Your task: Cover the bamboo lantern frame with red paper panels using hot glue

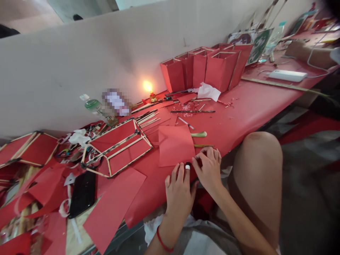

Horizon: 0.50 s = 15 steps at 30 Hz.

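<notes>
A square red paper sheet (176, 145) lies on the red-covered table in front of me. My left hand (178, 189) rests at its near edge, fingers stretched forward and apart, holding nothing. One of its fingers wears a white and black band (187, 165), and a red cord (162, 241) circles the wrist. At the sheet's near right corner, my right hand (209, 166) has its fingers bent, thumb and forefinger pinched at the paper edge. A pale green handle (199, 134) and a thin brown stick (204, 146) poke out from under the sheet on the right.
A lit flame burns on a small lamp (152, 97) near the wall. Red paper boxes with stick frames (195, 71) stand behind. To the left lie an open stick frame (117, 148), a black phone (83, 193), a bottle (98, 109) and red paper scraps.
</notes>
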### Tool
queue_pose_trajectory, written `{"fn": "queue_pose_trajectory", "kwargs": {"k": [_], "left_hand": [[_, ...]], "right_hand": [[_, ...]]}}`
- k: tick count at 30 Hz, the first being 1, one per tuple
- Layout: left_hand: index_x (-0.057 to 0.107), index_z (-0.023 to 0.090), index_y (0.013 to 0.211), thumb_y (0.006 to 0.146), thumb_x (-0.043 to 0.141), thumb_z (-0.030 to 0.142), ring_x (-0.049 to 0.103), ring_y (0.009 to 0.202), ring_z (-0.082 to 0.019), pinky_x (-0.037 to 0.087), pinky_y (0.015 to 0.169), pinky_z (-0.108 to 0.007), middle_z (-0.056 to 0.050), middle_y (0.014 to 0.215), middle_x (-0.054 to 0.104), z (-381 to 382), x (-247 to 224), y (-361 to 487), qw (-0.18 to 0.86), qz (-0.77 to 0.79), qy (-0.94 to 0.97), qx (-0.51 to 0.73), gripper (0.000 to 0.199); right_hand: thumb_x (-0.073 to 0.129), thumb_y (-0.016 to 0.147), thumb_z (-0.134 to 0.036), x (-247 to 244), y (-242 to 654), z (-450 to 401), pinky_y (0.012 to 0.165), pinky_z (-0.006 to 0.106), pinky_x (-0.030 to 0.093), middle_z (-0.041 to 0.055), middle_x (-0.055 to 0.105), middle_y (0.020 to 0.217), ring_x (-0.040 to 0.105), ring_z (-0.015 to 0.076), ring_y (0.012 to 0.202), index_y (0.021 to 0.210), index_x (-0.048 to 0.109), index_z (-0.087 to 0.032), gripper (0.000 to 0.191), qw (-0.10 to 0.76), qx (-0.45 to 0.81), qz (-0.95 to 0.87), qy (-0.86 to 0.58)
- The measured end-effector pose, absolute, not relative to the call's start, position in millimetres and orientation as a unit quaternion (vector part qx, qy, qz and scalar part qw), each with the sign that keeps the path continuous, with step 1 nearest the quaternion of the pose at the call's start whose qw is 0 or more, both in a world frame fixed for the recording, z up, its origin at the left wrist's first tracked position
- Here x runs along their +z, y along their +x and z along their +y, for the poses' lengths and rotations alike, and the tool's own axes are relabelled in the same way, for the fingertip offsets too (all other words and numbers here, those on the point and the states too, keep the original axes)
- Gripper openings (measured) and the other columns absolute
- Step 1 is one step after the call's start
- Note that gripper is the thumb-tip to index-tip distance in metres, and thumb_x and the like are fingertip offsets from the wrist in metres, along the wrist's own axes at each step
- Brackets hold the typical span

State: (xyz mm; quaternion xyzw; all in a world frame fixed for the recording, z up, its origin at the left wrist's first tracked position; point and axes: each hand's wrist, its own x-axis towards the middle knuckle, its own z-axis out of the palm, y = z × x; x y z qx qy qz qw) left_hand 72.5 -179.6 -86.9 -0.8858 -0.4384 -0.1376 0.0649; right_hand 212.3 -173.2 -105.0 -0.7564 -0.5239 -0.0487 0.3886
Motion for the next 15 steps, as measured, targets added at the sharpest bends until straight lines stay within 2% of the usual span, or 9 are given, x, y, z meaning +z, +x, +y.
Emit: {"fn": "queue_pose_trajectory", "kwargs": {"k": [6, 15], "left_hand": [[0.062, 0.019, 0.13, 0.093, 0.06, 0.037, 0.054, 0.125, -0.028, 0.044, 0.093, -0.045, -0.01, 0.137, 0.064, -178, -91, 70, 0.065, -0.432, -0.886, -0.154, 0.041], [0.063, 0.025, 0.128, 0.092, 0.06, 0.047, 0.056, 0.12, -0.025, 0.043, 0.092, -0.043, -0.003, 0.13, 0.068, -173, -93, 63, 0.062, -0.423, -0.883, -0.195, 0.042]], "right_hand": [[0.057, 0.091, -0.033, -104, 209, -172, 0.114, 0.053, 0.026, 0.0074, 0.056, 0.096, 0.047, 0.025, 0.097, 0.071, 0.061, -0.02, 0.024, 0.359, -0.093, -0.513, -0.774], [0.041, 0.1, -0.045, -119, 210, -171, 0.108, 0.056, 0.031, 0.0068, 0.054, 0.09, 0.047, 0.026, 0.092, 0.079, 0.055, -0.022, 0.034, 0.408, -0.135, -0.52, -0.738]]}}
